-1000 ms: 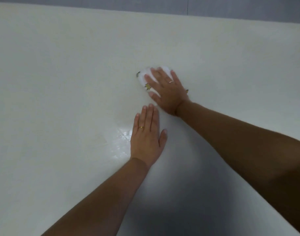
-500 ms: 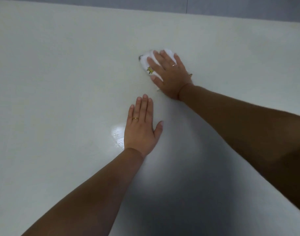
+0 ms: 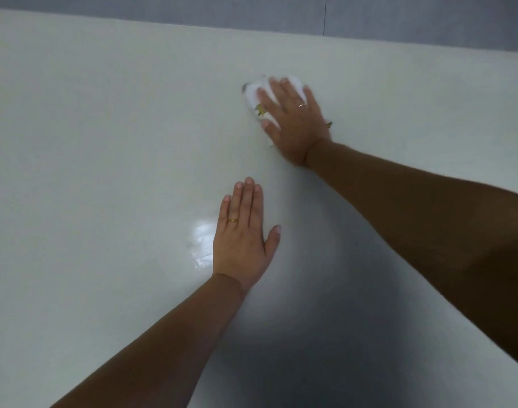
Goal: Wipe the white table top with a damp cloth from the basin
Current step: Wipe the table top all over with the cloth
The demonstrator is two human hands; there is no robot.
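The white table top [image 3: 90, 142] fills nearly the whole view. My right hand [image 3: 293, 122] lies palm down on a white cloth [image 3: 253, 94] with small yellow-green marks, pressing it flat on the table at the upper middle; most of the cloth is hidden under the hand. My left hand [image 3: 243, 240] rests flat on the table nearer to me, fingers together and straight, holding nothing. A wet shiny patch [image 3: 201, 240] glints just left of it. No basin is in view.
The table's far edge [image 3: 281, 32] meets a grey wall [image 3: 399, 16] along the top of the view. My own shadow [image 3: 296, 334] darkens the table between my forearms.
My right hand has pushed the cloth away from me toward the table's far edge over the last second. My left hand has stayed flat on the table.
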